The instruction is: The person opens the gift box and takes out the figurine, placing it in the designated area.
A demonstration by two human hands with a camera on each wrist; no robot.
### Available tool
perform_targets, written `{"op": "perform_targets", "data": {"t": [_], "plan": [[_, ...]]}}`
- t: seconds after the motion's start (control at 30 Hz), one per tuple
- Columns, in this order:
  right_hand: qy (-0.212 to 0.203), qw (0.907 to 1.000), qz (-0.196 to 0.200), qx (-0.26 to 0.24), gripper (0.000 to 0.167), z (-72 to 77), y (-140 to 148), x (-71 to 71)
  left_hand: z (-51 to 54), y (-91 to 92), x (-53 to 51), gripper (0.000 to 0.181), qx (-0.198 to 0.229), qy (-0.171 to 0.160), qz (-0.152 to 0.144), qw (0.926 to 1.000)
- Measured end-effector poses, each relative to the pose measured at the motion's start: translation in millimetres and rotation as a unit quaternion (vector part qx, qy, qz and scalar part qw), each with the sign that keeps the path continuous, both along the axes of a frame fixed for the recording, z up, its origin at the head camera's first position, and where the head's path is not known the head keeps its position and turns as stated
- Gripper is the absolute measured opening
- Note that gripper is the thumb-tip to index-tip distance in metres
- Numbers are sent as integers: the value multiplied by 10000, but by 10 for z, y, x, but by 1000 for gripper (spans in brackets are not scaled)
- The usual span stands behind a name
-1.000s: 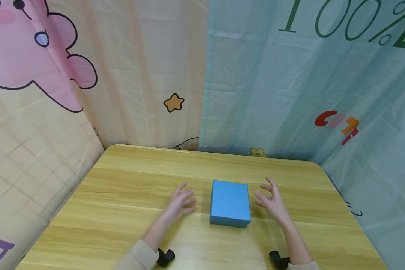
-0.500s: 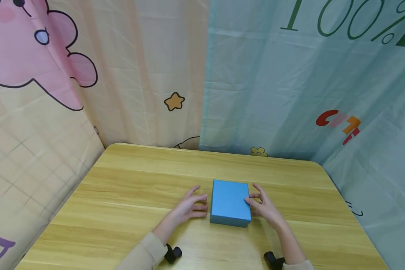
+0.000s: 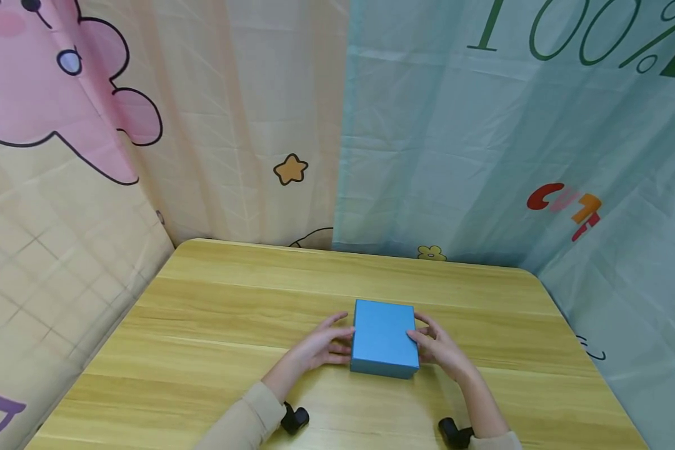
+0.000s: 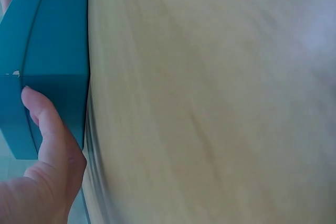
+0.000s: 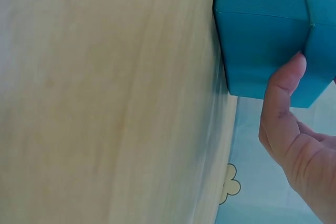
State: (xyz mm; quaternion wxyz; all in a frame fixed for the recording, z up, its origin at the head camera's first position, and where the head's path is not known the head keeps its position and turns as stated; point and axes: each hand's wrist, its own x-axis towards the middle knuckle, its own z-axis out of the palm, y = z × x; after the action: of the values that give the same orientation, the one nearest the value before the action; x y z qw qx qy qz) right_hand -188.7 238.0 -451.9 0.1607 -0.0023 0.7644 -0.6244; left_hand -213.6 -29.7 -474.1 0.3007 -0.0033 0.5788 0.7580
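Observation:
A blue lidded box [image 3: 384,334] rests on the wooden table, its lid level on top. From the left side, my left hand [image 3: 320,347] touches the box with fairly straight, spread fingers. On the opposite side, my right hand [image 3: 441,353] rests its thumb and fingers against the box wall. In the left wrist view the left thumb [image 4: 44,114] lies at the seam under the lid, close to a white scuff on a corner. The right wrist view has the right thumb [image 5: 283,87] at the seam too. Some fingertips are hidden behind the box.
The wooden table [image 3: 214,312] has rounded far corners and bare wood around the box. Printed curtains [image 3: 427,156] hang behind and beside it. A black wrist camera [image 3: 295,420] sits below the left hand, another black camera [image 3: 455,432] below the right.
Both hands have moved inward to the box from either side. The right reached it first, and the left has since come into contact. The box has stayed in place.

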Motion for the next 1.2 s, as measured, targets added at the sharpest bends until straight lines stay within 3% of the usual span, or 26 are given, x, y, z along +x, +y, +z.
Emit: {"op": "perform_targets", "data": {"t": [0.3, 0.77, 1.2], "plan": [[-301, 9990, 230, -237, 69, -7, 65, -23, 7, 28, -16, 71, -141, 14, -183, 9997], [-471, 9940, 681, -711, 70, -48, 165, -46, 28, 37, -26, 66, -359, 73, -199, 9991], [-449, 9929, 726, -823, 71, 68, 174, -34, 119, 43, -7, 64, -293, 98, -203, 9993]]}}
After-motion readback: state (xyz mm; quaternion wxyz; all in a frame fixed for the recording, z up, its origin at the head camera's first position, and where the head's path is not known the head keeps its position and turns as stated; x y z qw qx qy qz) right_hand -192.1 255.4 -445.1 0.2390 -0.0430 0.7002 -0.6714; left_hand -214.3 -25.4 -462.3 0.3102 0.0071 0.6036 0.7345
